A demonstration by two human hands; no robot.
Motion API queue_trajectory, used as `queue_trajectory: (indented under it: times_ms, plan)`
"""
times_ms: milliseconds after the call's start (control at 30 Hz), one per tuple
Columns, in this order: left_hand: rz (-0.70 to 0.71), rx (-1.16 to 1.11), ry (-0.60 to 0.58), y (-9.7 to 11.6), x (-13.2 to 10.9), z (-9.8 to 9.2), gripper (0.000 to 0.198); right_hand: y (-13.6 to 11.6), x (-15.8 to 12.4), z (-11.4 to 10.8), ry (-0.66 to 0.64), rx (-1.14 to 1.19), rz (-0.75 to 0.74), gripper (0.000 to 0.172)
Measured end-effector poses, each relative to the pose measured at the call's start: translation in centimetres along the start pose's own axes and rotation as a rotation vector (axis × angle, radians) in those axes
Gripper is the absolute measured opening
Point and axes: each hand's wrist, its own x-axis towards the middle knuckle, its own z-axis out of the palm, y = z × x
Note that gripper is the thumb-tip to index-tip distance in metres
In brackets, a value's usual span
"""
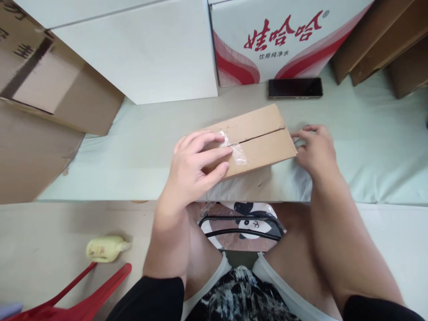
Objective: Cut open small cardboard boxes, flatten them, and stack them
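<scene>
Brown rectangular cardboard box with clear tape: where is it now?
In the head view, the box is near the centre on the pale green cloth, left hand on its left end, right hand by its right end.

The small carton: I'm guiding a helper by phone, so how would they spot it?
On the pale green sheet, look in front of the white box with red lettering. The small carton sits under the left hand. Clear tape and small size set it apart from the bigger brown box at left.
</scene>
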Motion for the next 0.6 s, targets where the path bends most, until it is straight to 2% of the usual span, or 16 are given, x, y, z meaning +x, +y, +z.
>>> queue_trajectory:
  times_ms: [100,167,267,333,400,500,533,600]
  plan:
    - [-0.001,0.097,-0.005,0.4,0.0,0.0,0.023,-0.8,-0.3,0.2,-0.116,-0.092,0.052,0.027]
    - [0.005,0.13,-0.008,0.5,0.0,0.0,0.024,-1.5,-0.4,0.1,-0.131,-0.125,0.085,0.023]
    - [0.01,0.15,-0.018,0.5,0.0,0.0,0.023,-1.9,0.0,-0.4,-0.059,-0.125,0.121,0.025]
    - [0.014,0.156,-0.017,0.5,-0.1,0.0,0.023,-2.1,0.6,-0.8,0.052,-0.099,0.144,0.028]
    - [0.022,0.155,-0.012,0.5,-0.1,0.0,0.022,-2.4,1.2,-1.1,0.246,0.099,0.152,0.03]
    - [0.013,0.156,-0.017,0.5,-0.1,0.0,0.021,-3.2,1.8,-2.3,0.556,0.648,0.139,0.031]
    - [0.008,0.157,-0.021,0.5,-0.1,0.0,0.021,-3.7,1.8,-3.0,0.595,0.775,0.11,0.029]
    - [0.011,0.158,-0.025,0.5,-0.1,0.0,0.021,-4.9,1.3,-4.8,0.479,0.83,-0.019,0.018]
